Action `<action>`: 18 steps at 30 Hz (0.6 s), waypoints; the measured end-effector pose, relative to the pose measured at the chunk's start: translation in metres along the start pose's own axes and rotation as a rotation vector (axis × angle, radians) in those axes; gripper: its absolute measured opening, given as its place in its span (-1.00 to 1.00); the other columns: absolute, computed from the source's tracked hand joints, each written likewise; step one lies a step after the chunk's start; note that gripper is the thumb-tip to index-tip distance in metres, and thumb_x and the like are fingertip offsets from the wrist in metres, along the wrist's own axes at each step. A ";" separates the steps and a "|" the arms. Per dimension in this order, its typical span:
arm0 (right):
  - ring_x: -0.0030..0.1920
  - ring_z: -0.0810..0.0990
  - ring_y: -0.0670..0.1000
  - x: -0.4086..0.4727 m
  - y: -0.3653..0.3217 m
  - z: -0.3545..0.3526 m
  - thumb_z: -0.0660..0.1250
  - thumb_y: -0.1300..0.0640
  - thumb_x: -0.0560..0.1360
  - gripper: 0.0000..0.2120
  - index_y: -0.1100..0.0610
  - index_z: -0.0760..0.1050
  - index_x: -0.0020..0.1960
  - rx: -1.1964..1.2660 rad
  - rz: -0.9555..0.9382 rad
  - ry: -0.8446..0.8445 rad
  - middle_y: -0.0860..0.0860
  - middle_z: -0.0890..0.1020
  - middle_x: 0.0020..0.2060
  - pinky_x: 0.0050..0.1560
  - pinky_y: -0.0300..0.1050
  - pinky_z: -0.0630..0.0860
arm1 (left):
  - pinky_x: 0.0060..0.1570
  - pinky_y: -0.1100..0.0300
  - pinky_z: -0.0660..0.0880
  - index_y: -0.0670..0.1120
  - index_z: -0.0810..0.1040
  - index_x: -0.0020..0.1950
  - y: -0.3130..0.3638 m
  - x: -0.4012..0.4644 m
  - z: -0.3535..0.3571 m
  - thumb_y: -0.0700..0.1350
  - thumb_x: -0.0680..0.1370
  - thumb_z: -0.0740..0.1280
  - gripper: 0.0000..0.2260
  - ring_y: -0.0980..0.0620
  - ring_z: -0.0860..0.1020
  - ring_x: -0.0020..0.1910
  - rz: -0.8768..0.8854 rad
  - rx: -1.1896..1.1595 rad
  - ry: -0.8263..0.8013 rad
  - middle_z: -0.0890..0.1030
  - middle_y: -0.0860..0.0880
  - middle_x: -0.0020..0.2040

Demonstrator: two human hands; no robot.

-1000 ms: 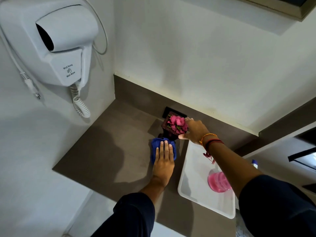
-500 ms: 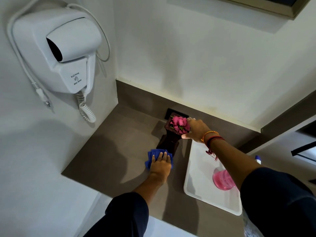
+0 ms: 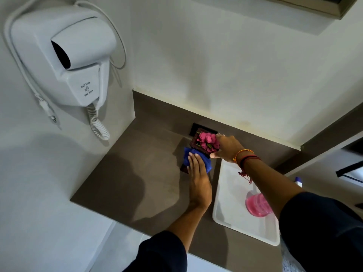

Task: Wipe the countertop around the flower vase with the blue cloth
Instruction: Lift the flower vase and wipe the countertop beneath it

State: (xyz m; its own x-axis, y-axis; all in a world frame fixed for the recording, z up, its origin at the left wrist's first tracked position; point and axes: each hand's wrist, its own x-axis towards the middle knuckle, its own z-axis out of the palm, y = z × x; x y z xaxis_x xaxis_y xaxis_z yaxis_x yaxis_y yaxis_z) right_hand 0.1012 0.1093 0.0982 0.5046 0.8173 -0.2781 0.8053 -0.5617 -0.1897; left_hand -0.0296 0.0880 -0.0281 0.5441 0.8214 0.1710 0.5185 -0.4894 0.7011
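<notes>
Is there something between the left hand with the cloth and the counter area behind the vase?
Yes. The flower vase itself stands directly beyond the blue cloth under the left hand, blocking the countertop strip behind it. The right hand grips the vase top, tilting it.

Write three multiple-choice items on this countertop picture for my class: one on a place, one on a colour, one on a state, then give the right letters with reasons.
1. Where does the pink cup stand?
A. on the white tray
B. on the bare countertop
C. under the wall hair dryer

2. What colour is the cloth?
A. green
B. blue
C. yellow

3. What is the left hand doing?
A. hanging free
B. gripping the dryer cord
C. pressing flat on the cloth

Answers: 1 A, the cup sits inside the tray's rim. 2 B, it shows blue beside the flower vase. 3 C, the palm lies on the cloth while the right hand holds the vase.
</notes>
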 end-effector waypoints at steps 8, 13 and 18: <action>0.12 0.60 0.21 0.007 0.006 0.004 0.51 -0.04 0.34 -0.42 0.19 0.46 0.26 -0.021 -0.039 -0.012 0.17 0.61 0.11 0.15 0.05 0.56 | 0.35 -0.25 0.26 -0.11 0.12 0.53 -0.074 -0.001 0.018 -0.31 0.40 0.29 -0.28 -0.17 0.13 0.50 0.350 0.319 -0.226 0.23 -0.15 0.52; 0.12 0.59 0.22 0.007 0.007 0.006 0.51 -0.03 0.35 -0.41 0.22 0.46 0.26 -0.017 -0.025 -0.013 0.19 0.60 0.12 0.14 0.03 0.55 | 0.40 -0.27 0.15 -0.08 0.10 0.54 -0.098 -0.004 0.020 -0.27 0.44 0.37 -0.27 -0.11 0.14 0.50 0.321 0.435 -0.387 0.13 -0.08 0.54; 0.15 0.57 0.23 0.004 0.004 0.006 0.51 -0.01 0.35 -0.41 0.24 0.44 0.27 -0.006 -0.011 -0.004 0.20 0.58 0.14 0.14 0.03 0.53 | 0.44 -0.27 -0.05 -0.04 -0.07 0.56 -0.092 0.001 0.011 -0.17 0.61 0.16 -0.41 -0.06 -0.07 0.53 0.253 0.594 -0.606 -0.05 -0.03 0.59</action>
State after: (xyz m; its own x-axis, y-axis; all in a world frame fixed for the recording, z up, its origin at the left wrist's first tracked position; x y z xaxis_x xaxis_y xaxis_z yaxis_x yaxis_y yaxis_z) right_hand 0.1047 0.1098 0.0910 0.4944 0.8230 -0.2797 0.8126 -0.5518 -0.1876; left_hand -0.0696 0.1312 -0.1002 0.8574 0.4543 -0.2418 0.5007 -0.8450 0.1880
